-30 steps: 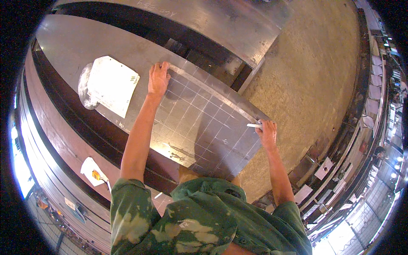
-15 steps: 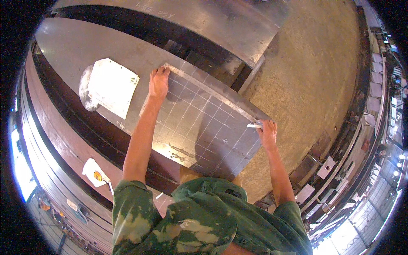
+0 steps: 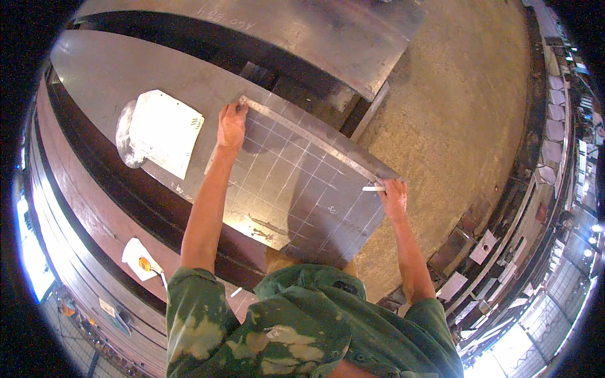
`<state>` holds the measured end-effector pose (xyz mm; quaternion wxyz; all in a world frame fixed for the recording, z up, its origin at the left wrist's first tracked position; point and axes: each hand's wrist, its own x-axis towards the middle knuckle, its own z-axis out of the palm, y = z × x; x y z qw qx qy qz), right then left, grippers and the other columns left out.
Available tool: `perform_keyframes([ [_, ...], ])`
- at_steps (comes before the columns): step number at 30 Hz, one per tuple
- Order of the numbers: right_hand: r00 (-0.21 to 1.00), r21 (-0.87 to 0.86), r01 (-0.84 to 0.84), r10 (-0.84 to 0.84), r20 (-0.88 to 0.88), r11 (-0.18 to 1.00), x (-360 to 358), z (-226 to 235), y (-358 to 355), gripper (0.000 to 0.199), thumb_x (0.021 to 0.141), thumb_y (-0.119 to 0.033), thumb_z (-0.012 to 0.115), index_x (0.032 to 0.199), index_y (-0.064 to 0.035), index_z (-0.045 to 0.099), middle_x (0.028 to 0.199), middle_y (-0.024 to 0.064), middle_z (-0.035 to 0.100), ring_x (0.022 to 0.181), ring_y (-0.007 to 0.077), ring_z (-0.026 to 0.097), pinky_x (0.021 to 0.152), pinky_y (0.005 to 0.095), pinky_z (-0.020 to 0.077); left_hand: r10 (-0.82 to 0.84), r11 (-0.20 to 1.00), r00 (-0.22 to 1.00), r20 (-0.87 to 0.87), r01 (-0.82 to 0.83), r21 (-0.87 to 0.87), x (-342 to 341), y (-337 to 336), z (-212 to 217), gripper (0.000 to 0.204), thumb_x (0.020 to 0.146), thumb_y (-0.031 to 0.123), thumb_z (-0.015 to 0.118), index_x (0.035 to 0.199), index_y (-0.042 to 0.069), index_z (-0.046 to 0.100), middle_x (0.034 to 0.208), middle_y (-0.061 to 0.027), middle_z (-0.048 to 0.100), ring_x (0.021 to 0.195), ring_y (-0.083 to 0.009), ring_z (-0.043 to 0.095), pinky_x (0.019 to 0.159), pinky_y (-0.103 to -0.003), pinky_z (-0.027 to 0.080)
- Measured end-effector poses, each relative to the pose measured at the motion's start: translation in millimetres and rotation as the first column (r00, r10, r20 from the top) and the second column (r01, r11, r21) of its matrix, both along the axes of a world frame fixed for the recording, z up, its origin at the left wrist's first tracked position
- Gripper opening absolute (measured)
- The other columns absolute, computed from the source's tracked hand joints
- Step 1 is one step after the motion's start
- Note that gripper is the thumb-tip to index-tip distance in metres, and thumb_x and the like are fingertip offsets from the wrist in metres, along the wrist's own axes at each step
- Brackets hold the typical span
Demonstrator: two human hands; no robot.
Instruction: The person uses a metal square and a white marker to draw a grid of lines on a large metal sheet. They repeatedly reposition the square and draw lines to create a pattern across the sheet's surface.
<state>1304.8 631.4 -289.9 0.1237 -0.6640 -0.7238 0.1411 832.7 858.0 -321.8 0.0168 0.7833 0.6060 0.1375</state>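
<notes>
A grey steel plate [image 3: 296, 189] marked with a grid of pale lines lies before me. Along its far edge rests a long metal straightedge [image 3: 309, 135]. My left hand [image 3: 231, 125] presses flat on the straightedge's left end, fingers spread. My right hand [image 3: 393, 196] grips a short white marking stick [image 3: 373, 188] whose tip meets the plate at the straightedge's right end.
A white paper sheet [image 3: 165, 131] lies on the plate to the left of my left hand. Another big steel sheet [image 3: 302, 31] sits beyond a dark gap. Lower left, a small white card with an orange item [image 3: 142, 259] rests on stacked plates. Concrete floor [image 3: 466, 113] spreads to the right.
Both hands stay on the straightedge and marking stick; only the view has shifted slightly.
</notes>
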Motion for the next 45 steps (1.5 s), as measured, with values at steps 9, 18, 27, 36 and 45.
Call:
perform_keyframes([
  [9, 1.000, -0.030, 0.014, -0.013, 0.019, 0.999, -2.1, 4.6, 0.0, 0.018, 0.084, -0.018, 0.076, 0.092, -0.0078, 0.064, 0.087, 0.0095, 0.065, 0.085, 0.0316, 0.060, 0.076, 0.0441, 0.0411, 0.012, 1.000, 0.998, 0.069, -0.010, -0.029, 1.3, 2.7, 3.4, 0.037, 0.082, 0.002, 0.066, 0.118, 0.008, 0.071, 0.118, -0.0157, 0.064, 0.108, -0.0370, 0.060, 0.097, -0.046, 0.050],
  [18, 1.000, -0.009, 0.019, -0.019, 0.022, 1.000, -0.3, 0.0, 1.4, 0.019, 0.083, -0.017, 0.077, 0.091, -0.0073, 0.063, 0.087, 0.0108, 0.064, 0.085, 0.0328, 0.060, 0.076, 0.0445, 0.0419, 0.050, 0.998, 0.993, 0.106, -0.045, -0.049, 3.4, 2.7, 1.8, 0.041, 0.078, 0.001, 0.071, 0.119, 0.009, 0.069, 0.123, -0.0170, 0.061, 0.114, -0.0380, 0.057, 0.100, -0.047, 0.048],
  [27, 1.000, 0.008, 0.016, -0.016, 0.008, 1.000, -2.5, 4.4, 2.5, 0.020, 0.081, -0.014, 0.078, 0.094, -0.0081, 0.065, 0.089, 0.0102, 0.064, 0.087, 0.0323, 0.060, 0.077, 0.0441, 0.0414, 0.076, 0.996, 0.985, 0.153, -0.068, -0.051, 5.3, 1.8, 1.1, 0.044, 0.079, 0.000, 0.070, 0.121, 0.011, 0.066, 0.123, -0.0193, 0.060, 0.114, -0.0398, 0.056, 0.100, -0.048, 0.048],
  [36, 1.000, 0.052, 0.016, -0.016, 0.009, 0.999, -4.7, 4.4, 3.9, 0.019, 0.082, -0.020, 0.078, 0.090, -0.0101, 0.064, 0.082, 0.0087, 0.064, 0.082, 0.0318, 0.061, 0.073, 0.0449, 0.0420, 0.069, 0.997, 0.989, 0.133, -0.063, -0.047, 7.7, 0.4, 6.2, 0.044, 0.079, 0.000, 0.072, 0.122, 0.010, 0.067, 0.122, -0.0183, 0.060, 0.114, -0.0382, 0.056, 0.099, -0.047, 0.048],
  [45, 1.000, 0.019, 0.005, -0.005, 0.014, 1.000, -5.4, 5.7, 3.8, 0.020, 0.080, -0.018, 0.078, 0.091, -0.0100, 0.064, 0.084, 0.0095, 0.063, 0.083, 0.0316, 0.060, 0.075, 0.0449, 0.0428, 0.046, 0.998, 0.993, 0.107, -0.043, -0.037, 0.9, 1.0, -1.1, 0.046, 0.079, 0.000, 0.071, 0.123, 0.011, 0.066, 0.122, -0.0169, 0.060, 0.114, -0.0376, 0.056, 0.098, -0.047, 0.048],
])
